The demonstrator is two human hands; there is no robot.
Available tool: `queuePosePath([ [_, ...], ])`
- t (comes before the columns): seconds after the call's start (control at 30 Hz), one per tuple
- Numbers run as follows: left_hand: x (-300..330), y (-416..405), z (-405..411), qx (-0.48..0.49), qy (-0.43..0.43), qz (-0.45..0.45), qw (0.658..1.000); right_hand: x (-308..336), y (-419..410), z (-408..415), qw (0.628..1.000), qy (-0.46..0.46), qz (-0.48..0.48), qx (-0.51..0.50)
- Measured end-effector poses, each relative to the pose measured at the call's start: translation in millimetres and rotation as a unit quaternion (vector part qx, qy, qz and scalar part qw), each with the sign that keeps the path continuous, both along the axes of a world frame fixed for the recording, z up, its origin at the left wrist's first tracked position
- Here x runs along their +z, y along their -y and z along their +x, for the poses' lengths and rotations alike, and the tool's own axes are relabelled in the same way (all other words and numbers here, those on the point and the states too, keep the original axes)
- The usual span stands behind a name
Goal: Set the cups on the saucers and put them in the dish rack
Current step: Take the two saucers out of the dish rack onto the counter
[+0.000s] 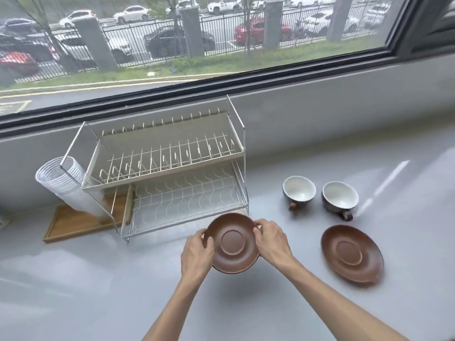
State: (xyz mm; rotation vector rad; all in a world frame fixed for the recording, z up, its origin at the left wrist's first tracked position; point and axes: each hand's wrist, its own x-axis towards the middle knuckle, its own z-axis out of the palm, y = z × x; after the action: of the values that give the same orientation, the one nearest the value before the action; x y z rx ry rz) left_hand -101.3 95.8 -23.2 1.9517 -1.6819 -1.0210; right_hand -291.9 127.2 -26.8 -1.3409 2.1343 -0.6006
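Observation:
A brown saucer (232, 243) is held above the grey counter, just in front of the dish rack. My left hand (197, 254) grips its left rim and my right hand (272, 242) grips its right rim. A second brown saucer (351, 253) lies flat on the counter to the right. Behind it stand two cups with pale insides, upright and empty: the left cup (299, 190) and the right cup (339, 196), each with its handle toward me. The white two-tier wire dish rack (172, 178) stands by the window, and both tiers hold nothing.
A stack of white ribbed containers (61, 183) leans at the rack's left end, over a wooden tray (73, 222). The window ledge and wall (320, 114) run right behind the rack. Grey counter (98, 291) stretches around my arms.

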Motion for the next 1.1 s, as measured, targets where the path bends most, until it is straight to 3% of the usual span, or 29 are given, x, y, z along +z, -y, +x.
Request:
queuePosePath([
  [0.43,-18,-25,-104,-0.125,0.003,0.054,0.991,-31,-64,-87,0.990,-0.001,0.047,-0.133],
  [1.1,-39,-12,-128,-0.128,0.050,0.078,0.987,-63,-56,-107,0.989,0.007,0.082,-0.127],
])
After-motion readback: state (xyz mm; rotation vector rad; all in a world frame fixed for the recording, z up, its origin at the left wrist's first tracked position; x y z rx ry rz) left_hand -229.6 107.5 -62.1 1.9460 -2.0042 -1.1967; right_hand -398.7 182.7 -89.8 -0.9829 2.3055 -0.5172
